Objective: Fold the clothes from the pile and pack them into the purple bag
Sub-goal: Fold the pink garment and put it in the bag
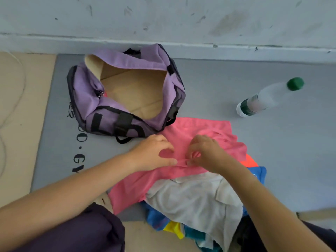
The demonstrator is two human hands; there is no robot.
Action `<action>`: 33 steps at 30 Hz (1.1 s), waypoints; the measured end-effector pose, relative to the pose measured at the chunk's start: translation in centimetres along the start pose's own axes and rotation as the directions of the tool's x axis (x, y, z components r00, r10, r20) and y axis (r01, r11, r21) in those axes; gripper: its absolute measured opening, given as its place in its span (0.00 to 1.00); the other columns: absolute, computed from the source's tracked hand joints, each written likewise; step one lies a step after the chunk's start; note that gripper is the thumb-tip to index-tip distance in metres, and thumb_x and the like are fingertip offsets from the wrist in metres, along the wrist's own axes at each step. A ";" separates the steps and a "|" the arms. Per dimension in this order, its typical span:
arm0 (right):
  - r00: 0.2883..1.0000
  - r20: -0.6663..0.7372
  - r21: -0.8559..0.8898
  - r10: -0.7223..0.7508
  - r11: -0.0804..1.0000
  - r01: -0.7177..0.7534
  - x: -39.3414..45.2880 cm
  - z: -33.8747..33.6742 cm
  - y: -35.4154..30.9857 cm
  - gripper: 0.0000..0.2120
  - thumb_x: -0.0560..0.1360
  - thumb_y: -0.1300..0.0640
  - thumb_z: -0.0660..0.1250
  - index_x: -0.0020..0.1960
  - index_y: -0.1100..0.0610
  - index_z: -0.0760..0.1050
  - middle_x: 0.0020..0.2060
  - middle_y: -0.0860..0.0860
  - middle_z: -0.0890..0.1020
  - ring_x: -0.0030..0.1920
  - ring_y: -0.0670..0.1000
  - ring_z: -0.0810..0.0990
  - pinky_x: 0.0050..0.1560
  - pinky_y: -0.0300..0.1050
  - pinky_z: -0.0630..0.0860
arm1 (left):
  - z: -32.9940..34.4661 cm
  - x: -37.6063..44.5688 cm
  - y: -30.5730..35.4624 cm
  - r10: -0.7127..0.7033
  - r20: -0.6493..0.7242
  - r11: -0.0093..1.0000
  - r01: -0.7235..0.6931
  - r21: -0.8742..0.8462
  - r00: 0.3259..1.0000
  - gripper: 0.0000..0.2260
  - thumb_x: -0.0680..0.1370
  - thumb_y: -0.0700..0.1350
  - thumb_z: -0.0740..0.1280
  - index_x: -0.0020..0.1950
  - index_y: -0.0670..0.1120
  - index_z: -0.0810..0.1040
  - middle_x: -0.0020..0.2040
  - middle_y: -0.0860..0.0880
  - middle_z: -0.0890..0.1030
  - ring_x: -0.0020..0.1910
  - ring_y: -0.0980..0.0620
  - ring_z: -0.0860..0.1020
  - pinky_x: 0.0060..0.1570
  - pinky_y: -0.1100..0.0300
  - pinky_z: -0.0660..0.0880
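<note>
A pink garment (190,135) lies spread on the grey mat just in front of the open purple bag (87,99), whose tan lining shows and which holds nothing visible. My left hand (152,153) and my right hand (205,153) sit close together on the pink cloth, both pinching a raised fold at its middle. Nearer to me, the pile (196,202) holds a white shirt on top of blue, yellow and orange pieces; the pink garment's near edge overlaps it.
A clear plastic bottle with a green cap (267,98) lies on the grey mat (272,142) to the right. A grey wall runs behind the bag. Tan floor with a thin cord is at the left. My dark-clothed knee is at the bottom left.
</note>
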State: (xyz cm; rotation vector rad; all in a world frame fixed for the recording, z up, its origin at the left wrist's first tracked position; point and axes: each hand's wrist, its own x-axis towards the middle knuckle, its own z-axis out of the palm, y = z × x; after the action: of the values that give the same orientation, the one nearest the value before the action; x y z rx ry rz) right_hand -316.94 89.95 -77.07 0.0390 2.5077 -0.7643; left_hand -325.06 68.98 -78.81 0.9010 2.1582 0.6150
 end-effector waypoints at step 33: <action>0.853 -0.396 0.654 -0.341 0.547 0.523 -28.5 -21.5 -25.0 0.12 0.78 0.50 0.63 0.45 0.58 0.77 0.38 0.54 0.79 0.39 0.50 0.77 0.39 0.40 0.75 | -15.4 -26.8 28.6 0.167 -0.579 0.819 -0.440 -0.369 0.798 0.11 0.74 0.46 0.74 0.54 0.49 0.77 0.52 0.53 0.84 0.54 0.57 0.81 0.55 0.63 0.75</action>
State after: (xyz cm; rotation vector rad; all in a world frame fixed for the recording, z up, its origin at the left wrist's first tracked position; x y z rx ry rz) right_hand -306.54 83.69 -35.21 -0.2455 2.2113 -2.0873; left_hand -311.33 65.00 -39.24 0.8749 2.1362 1.6719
